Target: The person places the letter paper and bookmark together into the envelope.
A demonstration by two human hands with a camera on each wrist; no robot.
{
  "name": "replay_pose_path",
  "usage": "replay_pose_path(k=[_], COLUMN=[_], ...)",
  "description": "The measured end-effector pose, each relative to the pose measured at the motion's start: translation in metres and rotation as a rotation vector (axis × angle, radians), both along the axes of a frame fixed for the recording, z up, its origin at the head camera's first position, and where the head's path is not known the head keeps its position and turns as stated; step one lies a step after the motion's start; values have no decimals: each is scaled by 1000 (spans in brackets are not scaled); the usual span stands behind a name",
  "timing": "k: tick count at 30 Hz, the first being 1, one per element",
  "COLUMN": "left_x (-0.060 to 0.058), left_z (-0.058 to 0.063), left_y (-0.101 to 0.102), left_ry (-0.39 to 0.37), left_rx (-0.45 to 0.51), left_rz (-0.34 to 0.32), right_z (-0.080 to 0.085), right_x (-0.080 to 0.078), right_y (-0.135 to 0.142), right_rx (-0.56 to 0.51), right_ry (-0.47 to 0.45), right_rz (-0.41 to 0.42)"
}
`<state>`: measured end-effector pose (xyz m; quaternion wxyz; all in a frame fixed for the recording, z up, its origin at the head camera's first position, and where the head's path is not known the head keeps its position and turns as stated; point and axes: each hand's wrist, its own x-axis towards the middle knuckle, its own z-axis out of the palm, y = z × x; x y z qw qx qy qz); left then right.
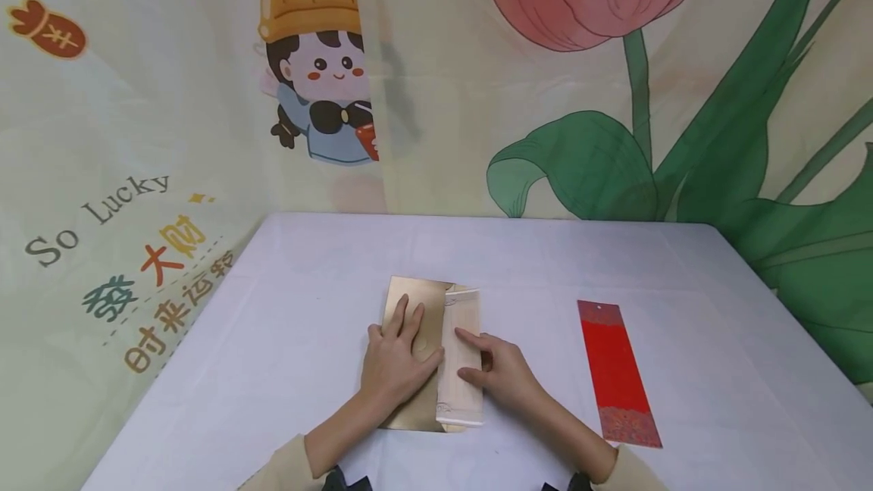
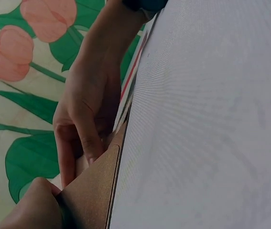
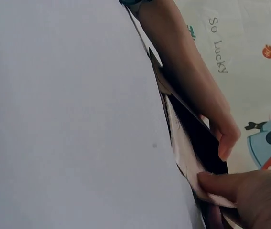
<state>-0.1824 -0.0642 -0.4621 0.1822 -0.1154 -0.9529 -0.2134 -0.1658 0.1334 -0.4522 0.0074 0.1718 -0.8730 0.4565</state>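
A gold folder-like card (image 1: 428, 295) lies on the table below the middle of the head view. Along its right side is a pale, narrow panel (image 1: 464, 311) with fine decoration at its ends. My left hand (image 1: 397, 370) rests on the gold card with fingers spread, the thumb reaching to the edge beside the panel. With my right hand (image 1: 508, 373) I hold the panel's right side, index finger and thumb on its face. In the right wrist view, the right thumb (image 3: 219, 185) presses on the pale panel, and the card's dark underside (image 3: 197, 133) stands raised behind it.
A long red strip (image 1: 617, 362) with patterned ends and a small hole at the top lies to the right. White cloth (image 1: 307, 286) covers the table. Behind it hangs a printed curtain (image 1: 436, 97) with a tulip and a cartoon figure.
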Motion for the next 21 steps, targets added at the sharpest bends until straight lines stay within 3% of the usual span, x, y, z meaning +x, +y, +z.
replay_pose_path(k=[3, 7, 14, 17, 21], left_x=[0, 0, -1, -1, -2], left_z=[0, -1, -4, -5, -4], left_y=[0, -1, -1, -1, -1], left_ry=[1, 3, 17, 13, 11], left_rx=[-2, 0, 0, -8, -8], left_rz=[0, -3, -14, -9, -6], right_z=[-2, -3, -5, -5, -3], right_x=[-1, -4, -15, -17, -19], right_y=[-1, 4, 5, 3, 3], right_rx=[99, 173, 234, 261, 280], right_ry=[98, 147, 246, 259, 239], right_rz=[-18, -18, 93, 125, 100])
